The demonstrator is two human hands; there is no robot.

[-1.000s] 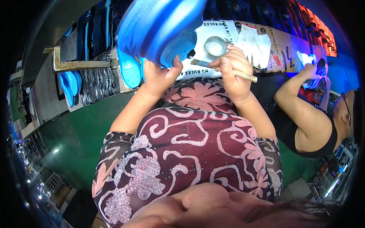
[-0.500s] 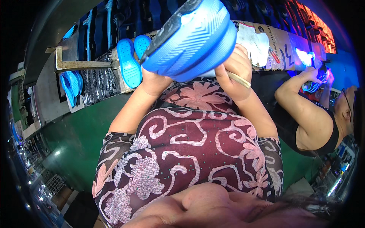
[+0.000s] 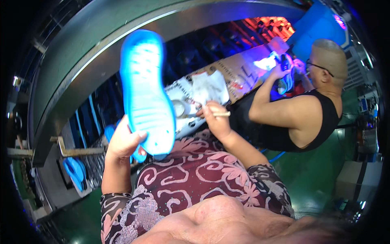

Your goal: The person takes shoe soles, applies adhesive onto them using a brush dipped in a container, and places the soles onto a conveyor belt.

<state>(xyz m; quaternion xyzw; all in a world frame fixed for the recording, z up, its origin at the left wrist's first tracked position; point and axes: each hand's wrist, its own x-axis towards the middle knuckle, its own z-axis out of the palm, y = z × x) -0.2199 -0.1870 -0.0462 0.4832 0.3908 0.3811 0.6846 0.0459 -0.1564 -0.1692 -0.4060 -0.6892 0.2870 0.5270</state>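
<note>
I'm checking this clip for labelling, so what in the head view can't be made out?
- Brush tip: the right hand grips a pale stick, but its working end at the small tin is too small to see.
- Blue shoe sole: the left hand covers its lower end, and its far face is turned away.
- The co-worker's hands: lost in purple glare.

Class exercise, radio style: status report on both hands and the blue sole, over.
Left hand grips blue shoe sole, raised upright. Right hand holds thin pale stick over small tin on bench. Co-worker busy at right, clear of both hands.
</note>
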